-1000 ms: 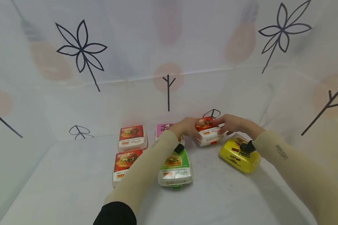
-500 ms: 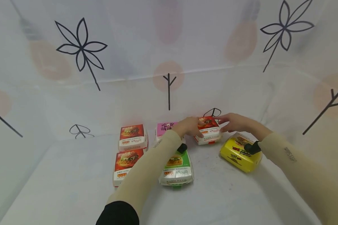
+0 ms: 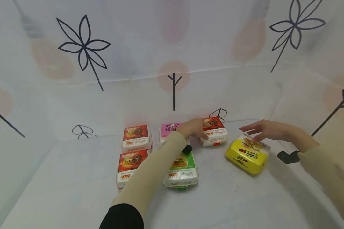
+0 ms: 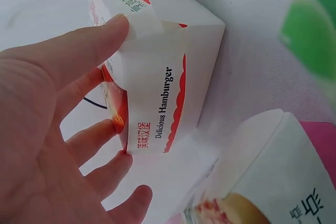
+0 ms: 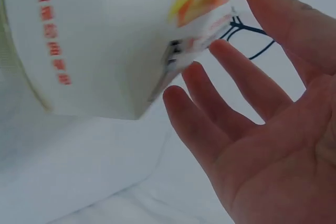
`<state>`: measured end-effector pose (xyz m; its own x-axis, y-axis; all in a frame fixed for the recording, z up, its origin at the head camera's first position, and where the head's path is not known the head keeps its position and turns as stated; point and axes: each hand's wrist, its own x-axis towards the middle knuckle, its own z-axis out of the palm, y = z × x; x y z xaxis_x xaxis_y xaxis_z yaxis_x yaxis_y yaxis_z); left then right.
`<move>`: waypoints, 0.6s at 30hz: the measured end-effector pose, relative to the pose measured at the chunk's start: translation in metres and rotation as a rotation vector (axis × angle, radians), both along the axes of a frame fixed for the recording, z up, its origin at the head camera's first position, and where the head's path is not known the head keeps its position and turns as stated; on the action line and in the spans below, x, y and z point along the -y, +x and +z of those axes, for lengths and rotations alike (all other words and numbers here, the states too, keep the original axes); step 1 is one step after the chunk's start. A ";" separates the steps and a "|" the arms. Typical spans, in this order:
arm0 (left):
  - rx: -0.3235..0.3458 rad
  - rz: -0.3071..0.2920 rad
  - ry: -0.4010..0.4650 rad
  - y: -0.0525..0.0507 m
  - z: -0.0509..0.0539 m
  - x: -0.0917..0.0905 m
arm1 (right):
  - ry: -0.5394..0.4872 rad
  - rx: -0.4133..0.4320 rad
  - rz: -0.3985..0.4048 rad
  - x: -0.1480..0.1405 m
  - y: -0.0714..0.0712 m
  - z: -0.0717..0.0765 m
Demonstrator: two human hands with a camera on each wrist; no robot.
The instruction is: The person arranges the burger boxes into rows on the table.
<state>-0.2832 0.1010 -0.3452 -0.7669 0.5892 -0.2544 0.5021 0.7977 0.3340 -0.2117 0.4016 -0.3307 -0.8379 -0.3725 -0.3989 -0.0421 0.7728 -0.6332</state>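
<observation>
My left hand rests on the left edge of a red-and-white hamburger box near the back of the table. In the left wrist view its thumb touches the white side marked "Delicious Hamburger" and its spread fingertips touch the top edge; nothing is gripped. My right hand hovers over the far end of a yellow hamburger box, which lies turned at an angle. The right wrist view shows the right-hand fingers extended and spread beside the white end of that box, apparently not holding it.
Two more red-topped hamburger boxes, a rear one and a front one, stand at the left. A pink-topped box and a green-topped box sit partly behind the left sleeve. White patterned cloth hangs behind the table.
My right hand has left the right side of the red-and-white hamburger box and moved right, over the yellow box. The left hand stays at that hamburger box. The view has shifted slightly.
</observation>
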 end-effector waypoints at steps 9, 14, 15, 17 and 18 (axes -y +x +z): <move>-0.011 0.002 -0.024 0.001 0.002 -0.003 | -0.002 0.085 0.007 -0.010 0.002 -0.009; -0.009 0.012 -0.018 -0.001 0.000 -0.003 | 0.000 0.094 -0.018 -0.009 0.005 -0.012; -0.010 0.014 -0.018 0.000 0.000 -0.003 | 0.002 0.088 -0.020 -0.009 0.006 -0.012; -0.011 0.014 -0.019 0.000 0.000 -0.003 | 0.005 0.077 -0.019 -0.009 0.008 -0.013; -0.016 0.009 -0.020 0.000 0.001 -0.003 | 0.008 0.067 -0.019 -0.009 0.010 -0.014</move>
<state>-0.2829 0.1044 -0.3445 -0.7759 0.5777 -0.2535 0.5004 0.8083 0.3102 -0.2019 0.4102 -0.3443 -0.8159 -0.3533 -0.4577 0.0151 0.7783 -0.6277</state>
